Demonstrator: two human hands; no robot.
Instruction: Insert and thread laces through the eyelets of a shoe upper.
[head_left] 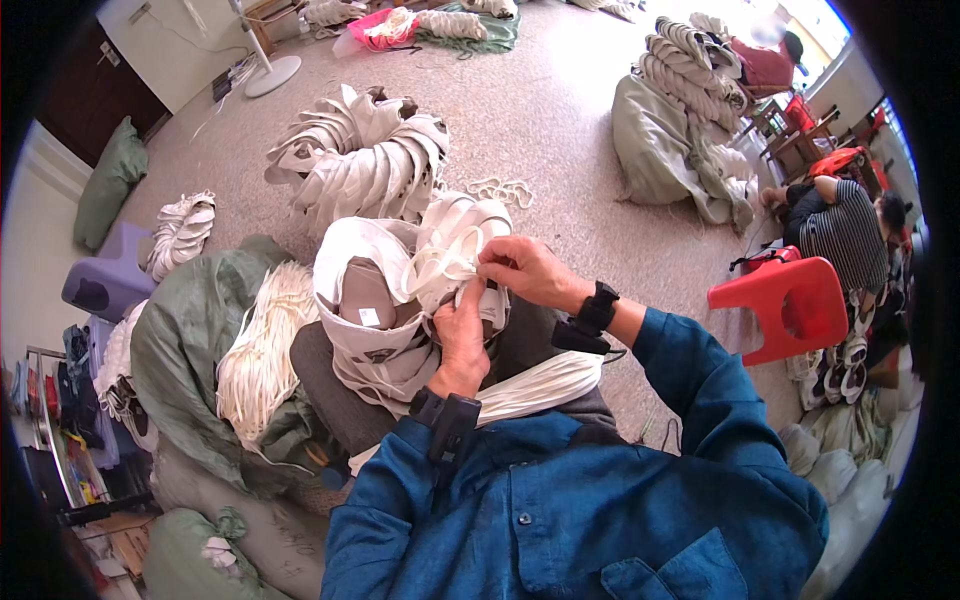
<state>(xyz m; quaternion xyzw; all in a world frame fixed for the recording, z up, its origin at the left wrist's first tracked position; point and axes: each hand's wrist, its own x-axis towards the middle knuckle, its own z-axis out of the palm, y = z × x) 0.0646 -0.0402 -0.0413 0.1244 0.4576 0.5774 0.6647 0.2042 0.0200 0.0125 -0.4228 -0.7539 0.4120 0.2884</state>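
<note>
A bundle of off-white shoe uppers (372, 345) rests on my lap, with a brownish lining and a small white label showing inside one. My left hand (462, 345) is closed on the edge of a shoe upper (492, 222) at the right side of the bundle. Close above it, the fingertips of my right hand (538, 272) pinch a white shoelace (452, 258), which loops loosely over that upper. The eyelets under my fingers are mostly hidden. A hank of white laces (540, 385) lies across my lap beneath my wrists.
Before me on the floor stands a ring of stacked uppers (365, 160), with loose lace (503, 190) beside it. More laces (265, 350) lie on a green sack (185, 330) at left. A red stool (785, 305) stands at right, near a seated person in stripes (845, 235).
</note>
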